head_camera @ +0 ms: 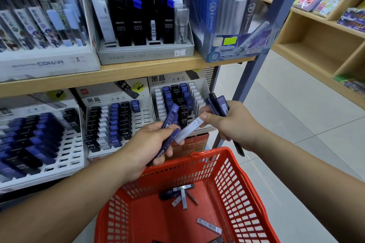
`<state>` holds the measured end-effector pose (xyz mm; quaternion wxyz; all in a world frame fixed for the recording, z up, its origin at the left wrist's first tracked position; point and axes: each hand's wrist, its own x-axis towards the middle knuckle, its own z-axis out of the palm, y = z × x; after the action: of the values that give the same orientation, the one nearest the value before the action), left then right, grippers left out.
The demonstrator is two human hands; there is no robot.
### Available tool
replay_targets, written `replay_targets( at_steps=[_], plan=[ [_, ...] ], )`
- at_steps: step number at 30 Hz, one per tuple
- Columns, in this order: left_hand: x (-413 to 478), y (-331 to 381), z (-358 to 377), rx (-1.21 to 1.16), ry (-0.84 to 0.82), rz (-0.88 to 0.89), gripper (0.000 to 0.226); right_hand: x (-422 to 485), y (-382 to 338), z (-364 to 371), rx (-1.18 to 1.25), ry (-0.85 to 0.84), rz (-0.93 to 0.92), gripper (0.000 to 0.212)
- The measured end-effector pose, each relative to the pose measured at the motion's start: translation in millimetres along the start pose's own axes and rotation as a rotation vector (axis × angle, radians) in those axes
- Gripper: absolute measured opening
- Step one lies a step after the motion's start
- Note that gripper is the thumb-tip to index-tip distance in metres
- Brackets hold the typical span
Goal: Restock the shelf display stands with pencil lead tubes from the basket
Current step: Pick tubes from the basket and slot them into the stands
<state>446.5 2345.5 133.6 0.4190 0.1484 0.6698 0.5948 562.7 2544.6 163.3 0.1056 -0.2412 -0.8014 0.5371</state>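
Blue tubes [171, 116], left hand [146, 144]; white tube [190, 128], right hand [233, 122].

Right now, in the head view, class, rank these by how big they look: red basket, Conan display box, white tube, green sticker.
1. red basket, though it is nearest the camera, so its lead over the box is unsure
2. Conan display box
3. white tube
4. green sticker

Six display stands [144, 55], one basket [237, 189], two hands [146, 144] [235, 122]
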Motion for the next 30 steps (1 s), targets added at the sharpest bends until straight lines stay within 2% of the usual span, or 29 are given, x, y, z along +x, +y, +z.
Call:
replay_targets(
  at_steps=[3, 6, 10, 13, 15, 19, 23, 30],
  plan=[
    [3.8, 0.2, 9.0, 0.026, 0.049, -0.039, 0.038, 3.6, 4.8, -8.1, 0.007, 0.147, -0.001, 0.008],
    [8.0, -3.3, 17.4, 0.192, 0.066, -0.062, 0.048, 6.0, 10.2, -15.3, 0.010, 0.271, 0.004, 0.004],
    [19.8, -24.3, 32.4, 0.550, 0.103, 0.194, 0.028, 10.3, 22.6, -16.7, 0.042, 0.427, -0.005, 0.008],
    [35.9, -34.5, 46.1, 0.622, 0.089, 0.305, 0.006, 12.1, 25.9, -20.0, 0.102, 0.493, -0.006, 0.007],
    [47.4, -38.4, 50.6, 0.587, 0.111, 0.305, 0.017, 11.7, 24.5, -23.2, 0.117, 0.527, -0.007, 0.006],
    [61.3, -47.3, 54.8, 0.702, 0.224, 0.312, 0.020, 11.0, 27.7, -33.5, 0.104, 0.566, 0.001, 0.009],
    [66.1, -48.6, 54.2, 0.850, 0.349, 0.386, 0.017, 15.0, 31.0, -35.7, 0.063, 0.533, -0.005, 0.006],
    [60.9, -48.9, 51.2, 0.891, 0.356, 0.432, 0.009, 35.4, 26.2, -27.3, -0.051, 0.493, -0.054, 0.015]
  ],
)
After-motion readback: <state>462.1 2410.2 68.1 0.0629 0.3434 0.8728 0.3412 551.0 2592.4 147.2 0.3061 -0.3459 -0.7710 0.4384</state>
